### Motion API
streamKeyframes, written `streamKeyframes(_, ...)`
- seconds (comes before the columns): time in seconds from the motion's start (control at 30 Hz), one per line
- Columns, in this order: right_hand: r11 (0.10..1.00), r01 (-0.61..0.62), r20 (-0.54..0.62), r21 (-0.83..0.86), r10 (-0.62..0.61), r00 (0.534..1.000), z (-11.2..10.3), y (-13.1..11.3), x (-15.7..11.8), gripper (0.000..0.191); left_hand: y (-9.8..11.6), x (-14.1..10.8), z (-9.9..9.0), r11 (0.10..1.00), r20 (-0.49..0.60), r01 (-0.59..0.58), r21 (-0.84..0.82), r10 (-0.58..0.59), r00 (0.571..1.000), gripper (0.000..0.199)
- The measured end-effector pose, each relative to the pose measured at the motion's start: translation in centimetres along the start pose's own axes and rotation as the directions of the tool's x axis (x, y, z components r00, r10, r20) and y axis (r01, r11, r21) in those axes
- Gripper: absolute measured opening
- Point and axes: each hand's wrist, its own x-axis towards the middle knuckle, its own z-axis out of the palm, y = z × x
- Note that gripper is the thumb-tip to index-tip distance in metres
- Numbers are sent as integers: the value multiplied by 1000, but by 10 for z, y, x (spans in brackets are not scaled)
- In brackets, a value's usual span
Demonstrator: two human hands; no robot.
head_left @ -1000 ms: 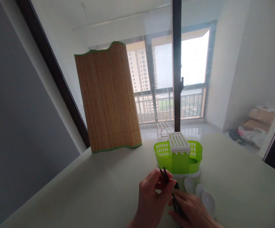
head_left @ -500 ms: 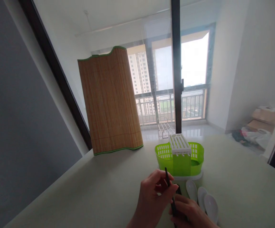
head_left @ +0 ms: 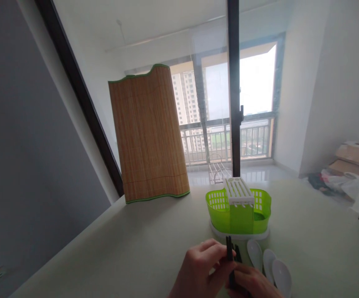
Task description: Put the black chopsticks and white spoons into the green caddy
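Black chopsticks [head_left: 229, 248] stand nearly upright between the fingers of my left hand [head_left: 202, 265], which is closed round them. Close against it on the right, my right hand [head_left: 252, 280] is closed on more black chopsticks [head_left: 238, 253], whose tips poke up between the two hands. The lower ends are hidden by the fingers. Just right of my hands lie three white spoons [head_left: 269, 261], side by side on the pale table [head_left: 129, 248]. Behind the hands stands a bright green cutlery basket [head_left: 242, 219] with a white slotted top [head_left: 239, 190] and a white base.
A rolled bamboo mat [head_left: 150, 136] with green edging stands upright at the table's back left. Behind the table is a glass partition with a dark upright frame [head_left: 234, 91]. Beyond it are a small rack [head_left: 219, 170] and cardboard boxes [head_left: 355, 157] on the floor.
My left hand now has two chopsticks paired side by side, where one slanted stick showed before. My hands have drawn closer together. The whole view has shifted slightly.
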Motion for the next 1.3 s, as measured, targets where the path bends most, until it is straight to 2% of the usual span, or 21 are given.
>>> streamKeyframes(0.1,996,8,-34,-89,-11,999,-5,1,-1,8,10,3,-16,986,-69,-99,137,110,992,15)
streamKeyframes(0.2,989,-1,-151,-148,-22,988,-14,0,-4,26,27,16,-47,989,-265,-94,112,120,957,11)
streamKeyframes(0.3,980,-5,-222,-199,-40,974,-21,-1,-5,32,39,42,-78,996,-449,-73,52,89,889,12)
streamKeyframes(0.37,970,14,-202,-242,-64,977,-22,-1,-5,32,38,66,-89,996,-502,-85,33,90,860,16)
streamKeyframes(0.4,964,31,-181,-263,-81,980,-21,0,-5,32,34,80,-91,995,-500,-91,38,98,860,18)
streamKeyframes(0.47,951,64,-134,-303,-109,985,-19,2,-5,31,19,108,-87,994,-449,-83,77,108,887,19)
streamKeyframes(0.57,931,90,-89,-354,-130,988,-16,8,-5,30,-11,145,-70,986,-331,-14,168,70,941,18)
streamKeyframes(0.7,896,116,-91,-428,-170,981,-12,21,-4,22,-51,175,-42,981,-214,59,183,-18,977,15)
streamKeyframes(0.8,851,158,-126,-500,-253,959,-6,30,-1,18,-70,183,-26,983,-178,69,169,-38,983,13)
streamKeyframes(0.9,810,180,-142,-558,-308,941,-1,32,2,33,-81,188,-16,984,-144,86,155,-63,988,11)
streamKeyframes(1.03,793,182,-130,-582,-311,941,2,29,3,45,-89,194,-9,980,-95,118,161,-104,990,15)
streamKeyframes(1.17,790,179,-127,-587,-308,943,3,30,1,46,-96,196,-1,954,-75,148,261,-133,988,21)
streamKeyframes(1.3,792,183,-123,-582,-308,943,3,33,1,42,-103,193,6,901,-120,181,394,-145,982,17)
